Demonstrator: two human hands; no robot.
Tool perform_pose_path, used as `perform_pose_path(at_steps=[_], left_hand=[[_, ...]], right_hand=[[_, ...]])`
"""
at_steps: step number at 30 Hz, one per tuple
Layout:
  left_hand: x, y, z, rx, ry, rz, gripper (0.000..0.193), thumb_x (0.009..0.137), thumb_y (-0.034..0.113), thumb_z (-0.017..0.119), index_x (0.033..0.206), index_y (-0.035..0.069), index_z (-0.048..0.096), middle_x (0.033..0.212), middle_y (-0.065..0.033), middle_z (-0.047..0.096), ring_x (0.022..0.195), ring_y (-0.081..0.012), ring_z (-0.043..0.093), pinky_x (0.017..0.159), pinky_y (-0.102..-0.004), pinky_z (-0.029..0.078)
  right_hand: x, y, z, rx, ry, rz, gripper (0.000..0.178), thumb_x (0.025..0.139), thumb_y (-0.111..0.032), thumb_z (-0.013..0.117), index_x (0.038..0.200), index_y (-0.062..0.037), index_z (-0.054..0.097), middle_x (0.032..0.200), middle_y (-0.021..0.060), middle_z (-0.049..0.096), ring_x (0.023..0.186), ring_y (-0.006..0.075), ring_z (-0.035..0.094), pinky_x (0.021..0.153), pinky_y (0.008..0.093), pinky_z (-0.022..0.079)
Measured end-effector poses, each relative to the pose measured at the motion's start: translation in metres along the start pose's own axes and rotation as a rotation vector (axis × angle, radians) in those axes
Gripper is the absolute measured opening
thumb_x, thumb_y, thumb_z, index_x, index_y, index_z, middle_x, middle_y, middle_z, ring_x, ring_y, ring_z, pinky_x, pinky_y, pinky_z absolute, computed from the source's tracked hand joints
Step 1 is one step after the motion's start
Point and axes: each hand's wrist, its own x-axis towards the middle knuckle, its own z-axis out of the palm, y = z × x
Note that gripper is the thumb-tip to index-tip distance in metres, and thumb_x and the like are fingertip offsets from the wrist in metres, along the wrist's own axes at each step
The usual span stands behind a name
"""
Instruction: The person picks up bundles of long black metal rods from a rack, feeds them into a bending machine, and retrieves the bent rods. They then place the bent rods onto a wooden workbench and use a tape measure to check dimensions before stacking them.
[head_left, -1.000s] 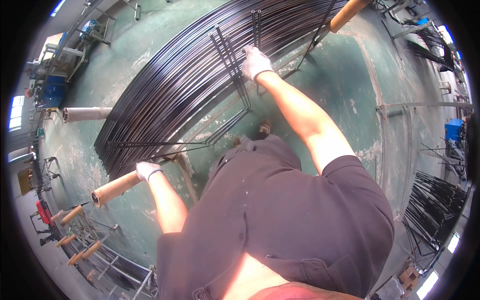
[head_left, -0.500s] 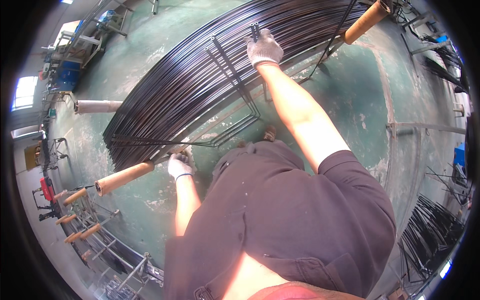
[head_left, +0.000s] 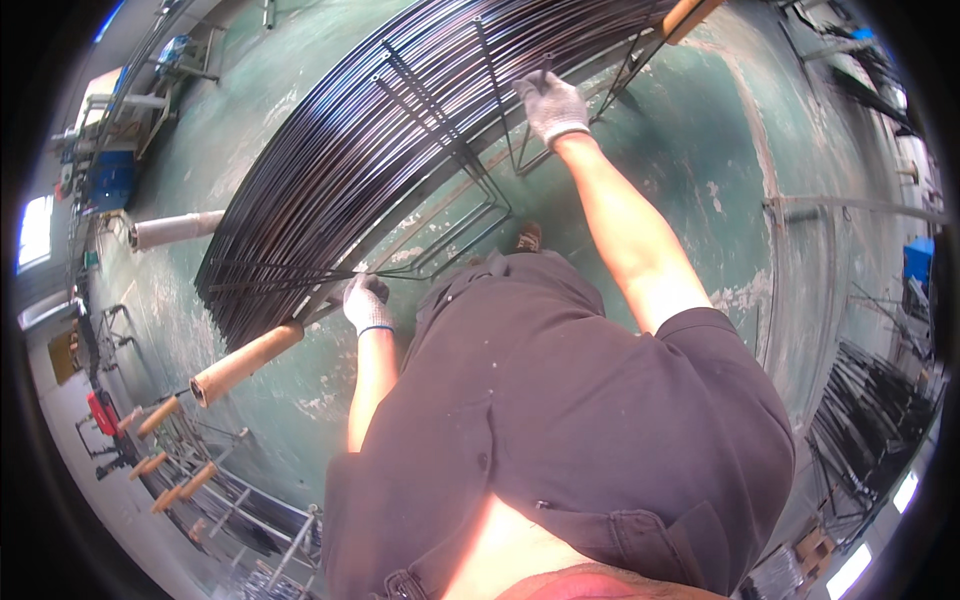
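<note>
My right hand [head_left: 553, 106], in a pale knit glove, is closed around the upper part of a thin black rod [head_left: 546, 65], whose end sticks up past the fingers. Beside it, several bent black rods [head_left: 432, 118] with small eyelet ends lie across a broad stack of long black rods [head_left: 330, 165]. My left hand [head_left: 367, 304], also gloved, is low at the stack's near edge with curled fingers. Its fingertips are by the lower legs of the bent rods, and what they grip, if anything, is hidden.
Brown-wrapped tubes [head_left: 246, 362] jut from the rack at the near left and far right; a paler tube [head_left: 178, 230] sticks out at the left. More black rods [head_left: 868, 420] lie at the lower right. A rack with wrapped arms [head_left: 185, 485] stands at the lower left.
The stack has shifted left and up in view. My right hand has moved away from the pair of rod ends it held, one of which now stands apart to its left. My left hand has risen toward the rods.
</note>
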Motion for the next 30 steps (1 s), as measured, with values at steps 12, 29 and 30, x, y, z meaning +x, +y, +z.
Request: perform_pose_path(at_steps=[12, 29, 30], left_hand=[[-0.002, 0.014, 0.107, 0.826, -0.905, 0.442, 0.026, 0.101, 0.013, 0.073, 0.121, -0.002, 0.071, 0.106, -0.0082, 0.074, 0.099, -0.0165, 0.068, 0.092, -0.0317, 0.055], [-0.246, -0.037, 0.126, 0.65, -2.001, 0.924, 0.043, 0.102, 0.023, 0.08, 0.133, -0.001, 0.065, 0.12, -0.0135, 0.071, 0.112, -0.026, 0.068, 0.101, -0.0392, 0.054], [-0.262, -0.043, 0.115, 0.647, -2.158, 0.66, 0.041, 0.103, 0.022, 0.079, 0.134, -0.001, 0.065, 0.116, -0.0113, 0.072, 0.108, -0.0229, 0.068, 0.098, -0.0366, 0.055]], right_hand=[[-0.183, 0.0, -0.221, 0.568, 0.448, -0.037, 0.016, 0.1, -0.02, 0.081, 0.105, -0.0046, 0.081, 0.09, 0.0048, 0.081, 0.084, 0.0151, 0.077, 0.068, 0.0275, 0.062], [-0.639, -0.245, -0.269, -0.228, 1.324, -0.003, 0.046, 0.095, -0.039, 0.086, 0.113, -0.0007, 0.07, 0.096, 0.0133, 0.075, 0.082, 0.024, 0.077, 0.074, 0.0367, 0.066], [-0.664, -0.247, -0.267, -0.263, 1.362, 0.019, 0.046, 0.095, -0.039, 0.086, 0.114, -0.0006, 0.069, 0.098, 0.0133, 0.075, 0.083, 0.024, 0.077, 0.074, 0.0367, 0.066]])
